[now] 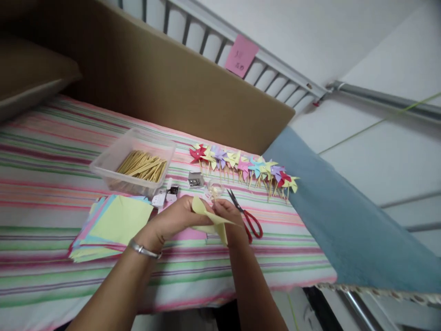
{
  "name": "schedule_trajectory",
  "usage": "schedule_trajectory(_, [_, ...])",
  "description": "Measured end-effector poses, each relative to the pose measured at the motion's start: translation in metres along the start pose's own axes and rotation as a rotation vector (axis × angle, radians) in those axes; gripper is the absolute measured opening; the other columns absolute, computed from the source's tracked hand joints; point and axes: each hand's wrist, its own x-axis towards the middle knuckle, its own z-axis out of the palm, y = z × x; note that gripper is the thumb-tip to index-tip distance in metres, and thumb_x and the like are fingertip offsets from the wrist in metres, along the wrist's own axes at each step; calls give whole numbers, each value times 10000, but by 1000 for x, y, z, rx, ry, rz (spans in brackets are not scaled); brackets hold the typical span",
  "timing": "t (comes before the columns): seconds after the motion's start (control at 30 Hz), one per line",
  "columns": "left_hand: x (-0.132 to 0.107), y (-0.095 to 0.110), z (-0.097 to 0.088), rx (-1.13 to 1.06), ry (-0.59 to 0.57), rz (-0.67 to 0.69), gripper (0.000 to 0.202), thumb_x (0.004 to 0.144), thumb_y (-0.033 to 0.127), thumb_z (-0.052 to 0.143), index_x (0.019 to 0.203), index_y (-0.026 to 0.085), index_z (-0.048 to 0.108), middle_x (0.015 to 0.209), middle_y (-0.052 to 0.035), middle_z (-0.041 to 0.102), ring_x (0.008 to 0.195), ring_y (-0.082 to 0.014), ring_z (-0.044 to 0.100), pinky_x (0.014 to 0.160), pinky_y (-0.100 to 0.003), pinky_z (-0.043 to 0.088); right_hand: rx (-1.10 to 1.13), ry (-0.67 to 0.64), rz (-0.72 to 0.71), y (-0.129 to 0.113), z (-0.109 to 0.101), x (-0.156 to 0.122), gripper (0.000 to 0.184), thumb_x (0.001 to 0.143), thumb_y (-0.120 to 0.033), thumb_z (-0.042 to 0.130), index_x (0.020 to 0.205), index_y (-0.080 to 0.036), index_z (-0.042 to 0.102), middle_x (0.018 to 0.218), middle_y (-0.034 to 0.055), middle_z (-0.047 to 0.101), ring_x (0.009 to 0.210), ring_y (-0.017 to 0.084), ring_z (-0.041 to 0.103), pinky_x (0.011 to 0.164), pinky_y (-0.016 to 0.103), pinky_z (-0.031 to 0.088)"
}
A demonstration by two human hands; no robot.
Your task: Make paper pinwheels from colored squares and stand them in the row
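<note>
A yellow paper pinwheel (218,221), its points folded inward, is held up over the table. My left hand (181,214) grips it from the left, thumb on top. At its far right side my right hand (230,215) is closed, fingertips pinched against the paper; whether a small part is also between them is hidden. Just beyond the fingers sits a small clear dish (215,188) with tiny pieces. Red-handled scissors (246,215) lie right of my right hand. Under my hands is a pink paper sheet (188,234).
A stack of coloured paper squares (120,220) lies at left. Behind it stands a clear plastic box (103,168) of wooden sticks (143,166). Small boxes of metal fasteners (195,179) sit mid-table. Finished pinwheels (243,166) line the back, before a cardboard panel (172,87).
</note>
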Motion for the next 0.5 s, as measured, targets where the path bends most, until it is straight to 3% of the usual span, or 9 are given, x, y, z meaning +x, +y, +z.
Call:
schedule_trajectory(0.17, [11,-17,13,114,-108,-81,104,689,245,702,731,150,694,672,21,620,614,-96,511,622,-222,408,-11,-100,-7,1,1,1,205,681,-354,704,741,-163,659,545,-38,550,487,84,461,469,205,349])
schedule_trajectory(0.5, [17,-19,13,211,138,71,75,701,230,689,744,176,719,726,-21,674,688,-149,597,680,-276,476,52,-182,-76,3,-15,-3,181,743,-361,654,799,-188,653,599,-36,546,490,87,458,464,206,341])
